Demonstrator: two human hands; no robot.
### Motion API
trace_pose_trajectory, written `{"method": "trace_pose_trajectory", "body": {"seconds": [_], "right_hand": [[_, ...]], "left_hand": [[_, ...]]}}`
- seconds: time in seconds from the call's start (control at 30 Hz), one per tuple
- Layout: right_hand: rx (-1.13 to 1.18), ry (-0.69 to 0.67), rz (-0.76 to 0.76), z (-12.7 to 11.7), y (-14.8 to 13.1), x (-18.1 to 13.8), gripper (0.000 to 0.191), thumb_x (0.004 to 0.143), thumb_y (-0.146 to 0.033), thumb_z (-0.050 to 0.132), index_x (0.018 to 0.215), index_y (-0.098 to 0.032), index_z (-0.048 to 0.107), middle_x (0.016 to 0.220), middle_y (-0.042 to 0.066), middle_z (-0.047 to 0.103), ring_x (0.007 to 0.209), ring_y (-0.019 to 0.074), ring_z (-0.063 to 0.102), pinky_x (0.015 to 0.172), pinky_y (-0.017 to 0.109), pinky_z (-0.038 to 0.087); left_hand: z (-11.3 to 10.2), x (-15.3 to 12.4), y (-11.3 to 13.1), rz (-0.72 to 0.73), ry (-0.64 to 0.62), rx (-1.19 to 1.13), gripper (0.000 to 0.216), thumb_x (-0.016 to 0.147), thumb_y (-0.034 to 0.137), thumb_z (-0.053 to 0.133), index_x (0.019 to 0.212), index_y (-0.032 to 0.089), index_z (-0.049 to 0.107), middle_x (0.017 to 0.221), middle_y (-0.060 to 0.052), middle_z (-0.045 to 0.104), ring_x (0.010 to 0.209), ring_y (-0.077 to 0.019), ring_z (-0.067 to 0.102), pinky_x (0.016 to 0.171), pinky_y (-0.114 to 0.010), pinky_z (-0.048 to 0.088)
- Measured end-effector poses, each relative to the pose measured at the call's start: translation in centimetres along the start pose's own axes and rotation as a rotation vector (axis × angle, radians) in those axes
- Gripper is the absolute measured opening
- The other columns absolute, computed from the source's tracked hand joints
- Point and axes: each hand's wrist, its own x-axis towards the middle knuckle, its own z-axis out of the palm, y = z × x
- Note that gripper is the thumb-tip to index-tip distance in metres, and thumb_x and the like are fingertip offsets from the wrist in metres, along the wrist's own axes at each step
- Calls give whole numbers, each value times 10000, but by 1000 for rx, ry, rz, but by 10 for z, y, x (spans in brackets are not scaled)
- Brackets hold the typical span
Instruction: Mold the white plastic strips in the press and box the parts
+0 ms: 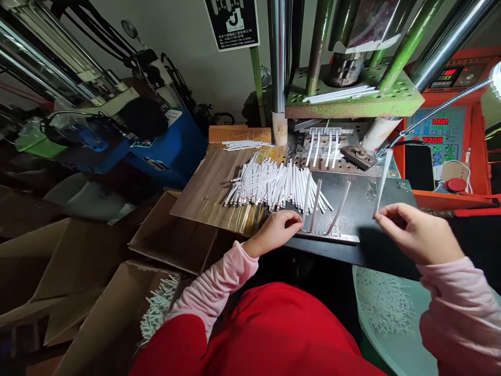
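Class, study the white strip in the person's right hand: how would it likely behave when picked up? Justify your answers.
The white strip is probably fairly stiff: pinched near its lower end by the right hand, it stands up without drooping. It's likely light, since fingertips alone hold it. Long and narrow, it would probably tip if stood unsupported.

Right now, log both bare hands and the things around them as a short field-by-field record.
Left hand: fingertips at a slim white strip, near the left end of the slender grey metal bar; grip unclear
Right hand: pinching another white strip, raised, slightly tilted
Metal bar: two more strips standing, right of the left hand
Loose pile: many white strips, partly on the brown wood-grain board
Green steel plate: white strips lying on top
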Motion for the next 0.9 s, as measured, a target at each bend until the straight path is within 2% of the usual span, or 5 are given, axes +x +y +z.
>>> {"method": "trace_pose_trajectory", "body": {"seconds": [0.1,0.2,0.33,0.7,0.9], "right_hand": [[316,-118,-20,17,-17,-20,341,866,-576,577,826,-249,666,756,40,708,670,213,657,671,352,527],[432,-139,-105,35,-34,-31,292,916,-511,582,834,-242,660,810,45,717,744,210,674,740,347,542],[443,-149,-123,46,-41,-33,283,948,-483,554,841,-240,651,835,58,723,788,219,677,759,360,541],[454,-109,-167,47,-38,-35,175,970,-378,544,866,-248,599,825,55,696,791,214,661,742,351,521],[422,-122,-190,50,-38,-33,130,972,-324,552,878,-248,601,825,37,703,779,205,662,751,356,498]], "left_hand": [[11,-7,-1,82,103,68,91,867,160,650,781,166,680,856,-42,734,850,-169,663,859,-291,512],[15,-7,-2,134,142,110,111,882,143,644,778,175,669,864,-48,736,882,-183,665,900,-318,510],[14,-8,-3,172,150,141,113,896,141,638,791,179,660,876,-49,731,885,-182,659,892,-320,516],[15,-13,-9,288,139,144,106,944,162,594,844,174,625,859,-56,695,855,-176,637,840,-305,512],[15,-12,-13,277,115,150,106,953,178,580,855,184,620,869,-60,693,861,-179,642,837,-319,520]]}}
